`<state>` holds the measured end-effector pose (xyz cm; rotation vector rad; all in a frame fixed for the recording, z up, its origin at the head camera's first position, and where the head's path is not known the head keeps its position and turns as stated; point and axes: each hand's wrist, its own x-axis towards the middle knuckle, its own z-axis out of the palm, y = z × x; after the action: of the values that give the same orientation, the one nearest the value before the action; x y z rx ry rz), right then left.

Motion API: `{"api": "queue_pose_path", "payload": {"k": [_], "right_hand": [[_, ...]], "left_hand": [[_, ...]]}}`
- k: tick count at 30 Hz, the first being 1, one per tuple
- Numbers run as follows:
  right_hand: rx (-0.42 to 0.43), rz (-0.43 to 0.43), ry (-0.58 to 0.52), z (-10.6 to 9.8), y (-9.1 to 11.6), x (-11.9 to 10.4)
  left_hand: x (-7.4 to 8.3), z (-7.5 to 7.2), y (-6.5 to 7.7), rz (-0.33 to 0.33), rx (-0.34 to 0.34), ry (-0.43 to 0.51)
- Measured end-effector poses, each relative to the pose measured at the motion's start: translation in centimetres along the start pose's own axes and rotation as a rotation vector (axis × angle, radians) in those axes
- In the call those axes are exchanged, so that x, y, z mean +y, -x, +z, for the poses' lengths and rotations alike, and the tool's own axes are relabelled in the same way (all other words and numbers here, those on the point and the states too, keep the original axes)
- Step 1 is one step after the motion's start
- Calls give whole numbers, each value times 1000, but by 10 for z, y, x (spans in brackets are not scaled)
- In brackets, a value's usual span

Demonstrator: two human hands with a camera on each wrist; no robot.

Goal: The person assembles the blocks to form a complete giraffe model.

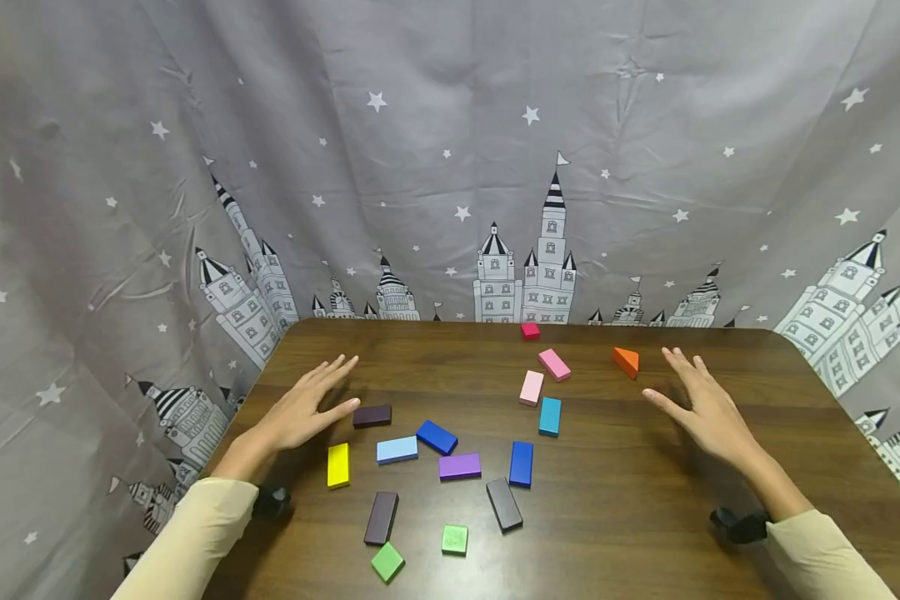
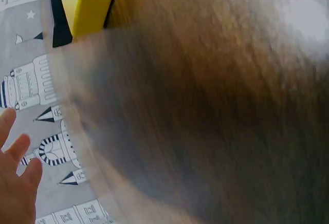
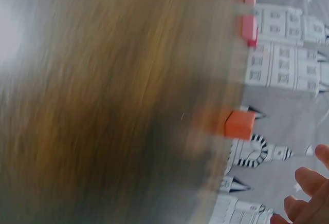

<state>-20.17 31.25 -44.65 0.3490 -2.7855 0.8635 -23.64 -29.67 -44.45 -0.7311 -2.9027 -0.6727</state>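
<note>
My left hand hovers over the left side of the table with its fingers extended and nothing in its grasp. Its thumb tip is right by a dark purple block, and a yellow block lies just to its right. Over the right side, my right hand is held with fingers spread and holds nothing. An orange triangular block lies just beyond its thumb and fingertips. In the right wrist view, the orange block appears left of the fingers.
Between the hands lie a light blue block, a purple block, blue, teal, grey and pink blocks, and two green blocks near the front. A red block sits at the back edge, before a grey curtain.
</note>
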Motion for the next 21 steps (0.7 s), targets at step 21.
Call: {"api": "queue_pose_path", "payload": {"k": [21], "right_hand": [[-37,-132,-230,44,-3,-79]], "left_hand": [[10,17,-3,51,-58,182]]}}
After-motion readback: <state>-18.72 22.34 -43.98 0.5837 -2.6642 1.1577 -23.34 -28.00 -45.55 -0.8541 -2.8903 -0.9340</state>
